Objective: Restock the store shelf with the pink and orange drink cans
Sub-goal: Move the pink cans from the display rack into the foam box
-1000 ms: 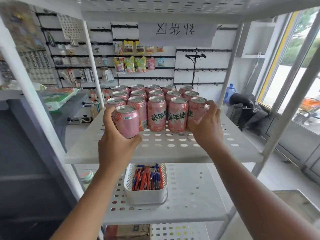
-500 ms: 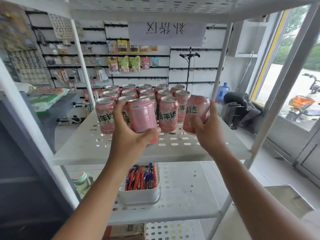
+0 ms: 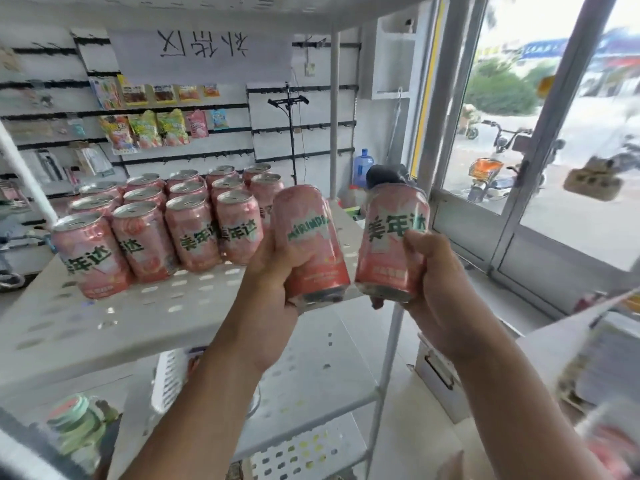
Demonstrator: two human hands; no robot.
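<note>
Left grip (image 3: 277, 289) clasps left can (image 3: 308, 237); right grip (image 3: 440, 289) clasps right can (image 3: 391, 244); both now right of shelved cans (image 3: 194, 233).

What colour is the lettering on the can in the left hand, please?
Green, on the pink can the left hand holds; seen in the head view.

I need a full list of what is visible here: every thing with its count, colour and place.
shelved cans: about fourteen, pink, in rows on the shelf
left can: one, pink, held in front of the shelf
right can: one, pink, held right of the left can
shelf: one, white, perforated, under the cans
basket: one, white, below the shelf
snack packets: several, mixed colours, hanging far behind the cans
water bottle: one, blue, far behind the shelf
scooter: one, orange and dark, outdoors at right
left hand: grips the left can
right hand: grips the right can
</note>
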